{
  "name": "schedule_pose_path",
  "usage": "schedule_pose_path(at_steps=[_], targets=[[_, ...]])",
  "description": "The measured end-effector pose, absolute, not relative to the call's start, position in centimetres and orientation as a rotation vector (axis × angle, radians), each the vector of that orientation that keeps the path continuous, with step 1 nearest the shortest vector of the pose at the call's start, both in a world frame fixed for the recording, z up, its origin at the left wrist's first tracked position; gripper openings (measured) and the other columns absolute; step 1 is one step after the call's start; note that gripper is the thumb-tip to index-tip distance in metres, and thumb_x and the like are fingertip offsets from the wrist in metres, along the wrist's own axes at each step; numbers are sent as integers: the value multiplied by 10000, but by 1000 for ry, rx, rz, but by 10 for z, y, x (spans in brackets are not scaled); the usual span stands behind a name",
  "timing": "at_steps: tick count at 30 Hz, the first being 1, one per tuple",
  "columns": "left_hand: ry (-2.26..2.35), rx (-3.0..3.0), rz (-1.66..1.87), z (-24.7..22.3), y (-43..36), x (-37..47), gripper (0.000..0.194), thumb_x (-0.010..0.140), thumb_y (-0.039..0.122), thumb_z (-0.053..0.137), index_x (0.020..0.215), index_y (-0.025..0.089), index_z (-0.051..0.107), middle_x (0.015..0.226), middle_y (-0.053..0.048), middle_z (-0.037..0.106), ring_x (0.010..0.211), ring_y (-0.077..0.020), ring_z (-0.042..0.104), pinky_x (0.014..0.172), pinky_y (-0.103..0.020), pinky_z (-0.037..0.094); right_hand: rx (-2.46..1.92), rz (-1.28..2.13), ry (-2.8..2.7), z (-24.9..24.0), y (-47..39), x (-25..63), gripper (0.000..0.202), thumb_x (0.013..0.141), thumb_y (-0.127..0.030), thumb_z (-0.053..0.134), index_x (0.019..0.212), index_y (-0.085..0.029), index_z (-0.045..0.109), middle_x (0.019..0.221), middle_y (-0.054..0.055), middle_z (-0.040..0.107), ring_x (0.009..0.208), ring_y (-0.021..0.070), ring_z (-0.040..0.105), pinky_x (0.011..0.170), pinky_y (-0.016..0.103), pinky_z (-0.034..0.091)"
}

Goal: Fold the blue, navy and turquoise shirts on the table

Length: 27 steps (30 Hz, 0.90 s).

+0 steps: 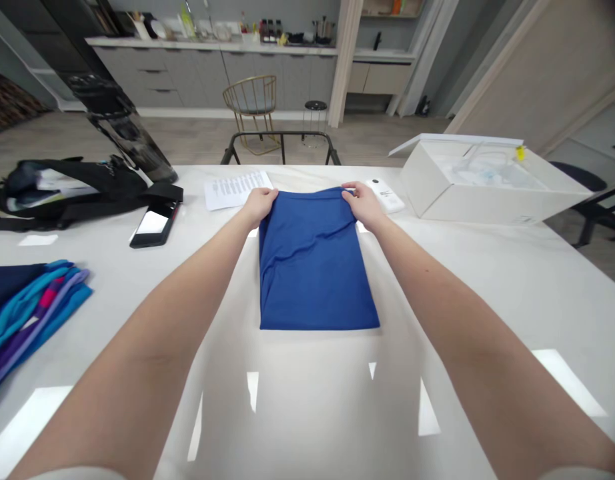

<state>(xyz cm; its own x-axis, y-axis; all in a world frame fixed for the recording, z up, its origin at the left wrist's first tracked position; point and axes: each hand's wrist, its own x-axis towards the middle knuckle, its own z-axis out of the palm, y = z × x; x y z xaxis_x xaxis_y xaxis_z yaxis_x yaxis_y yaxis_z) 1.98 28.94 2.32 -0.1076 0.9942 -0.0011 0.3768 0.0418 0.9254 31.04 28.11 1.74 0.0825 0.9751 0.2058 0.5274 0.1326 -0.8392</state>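
Observation:
A blue piece of cloth, folded into a rough rectangle, lies on the white table in front of me. Wrinkles run across its middle and down its left side, while the near edge is straight. My left hand pinches the far left corner between thumb and fingers. At the far right corner, my right hand grips the edge with the thumb on top. Both arms are stretched forward, one on each side of the cloth. Whether it is a garment I cannot tell.
Folded colourful cloths are stacked at the left edge. Behind them are a black bag and a black handheld device. A printed sheet and a small white box flank the cloth's far end. An open white box stands right.

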Motion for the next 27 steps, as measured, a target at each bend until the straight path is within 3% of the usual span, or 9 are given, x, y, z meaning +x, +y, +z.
schedule_pose_path(at_steps=[2,4,6,9,14,21,27], targets=[[1800,1607,1056,10,292,21,253,916,375,601,941,146,705,922,-108,720,929,-252,650,866,-364,490,-1614,470,-1638,5,282,308,385,900,-354,606,1245,-183,629,1062,94,661,982,250,617,930,407,499],[1906,1803,1003,6,288,22,316,911,396,600,1111,171,698,1102,-126,722,1058,-272,640,961,-392,464,-1671,317,-1695,-1,274,309,426,891,-335,617,1291,-188,610,1195,135,640,1082,280,610,990,434,477],[1933,1963,828,9,283,21,377,899,453,608,1183,219,690,1194,-120,715,1154,-307,618,1037,-457,421,-1749,305,-1740,-2,264,312,429,887,-350,634,1284,-187,622,1177,139,660,1079,295,628,988,440,481],[1978,2033,576,20,281,19,320,894,469,605,1104,259,727,1197,-98,732,1208,-347,603,1087,-544,354,-1919,444,-1720,2,259,315,451,879,-406,670,1250,-150,659,1045,128,712,1006,292,664,951,417,500],[1937,1941,416,29,288,14,279,808,492,719,948,252,748,1060,-85,759,1115,-352,641,1065,-525,375,-1965,602,-1636,5,271,313,306,800,-403,763,1005,-177,743,913,78,727,909,251,674,875,362,514],[1640,1867,993,50,285,1,192,724,290,814,836,184,699,910,-85,684,1135,-344,592,1031,-452,410,-1681,409,-1696,26,269,316,140,798,-321,750,843,-202,691,751,38,635,772,233,606,810,387,503],[1442,1568,1338,53,311,16,247,837,226,679,1066,137,661,1047,-78,660,1055,-237,617,931,-356,474,-1494,481,-1572,28,297,311,214,935,-356,592,1058,-192,656,884,48,640,847,222,606,830,365,497]])
